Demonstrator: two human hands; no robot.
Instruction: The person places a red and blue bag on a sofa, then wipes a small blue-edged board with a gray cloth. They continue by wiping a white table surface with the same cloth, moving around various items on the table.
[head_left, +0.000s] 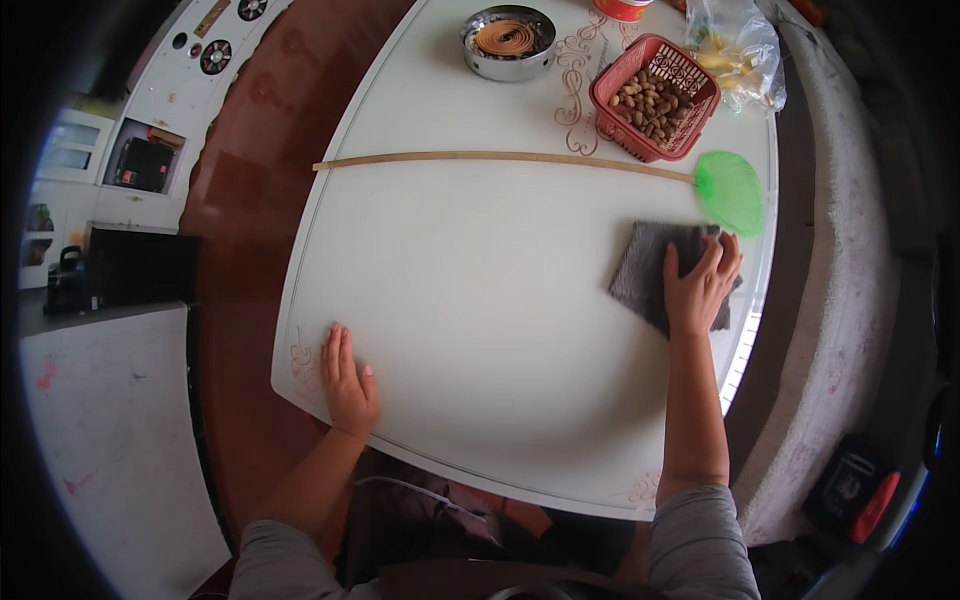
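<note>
My right hand (701, 291) presses on a folded dark grey cloth (641, 274) at the right side of a white glass-topped table (465, 300). Its fingertips curl near the cloth's far edge, and the palm hides part of the cloth. Flat on the tabletop near the front left corner lies my left hand (349, 386), holding nothing, thumb apart from the fingers. Just beyond the cloth is the green plastic head (731, 193) of a fly swatter, whose long wooden handle (495, 156) stretches left across the table to its edge.
A red plastic basket (600, 97) holds peanuts. Left of it stands a round metal tin (514, 70) with a mosquito coil (504, 37). A clear plastic bag (739, 71) with yellow contents and a red tub (622, 9) are at the back. A covered ledge (832, 247) runs along the right.
</note>
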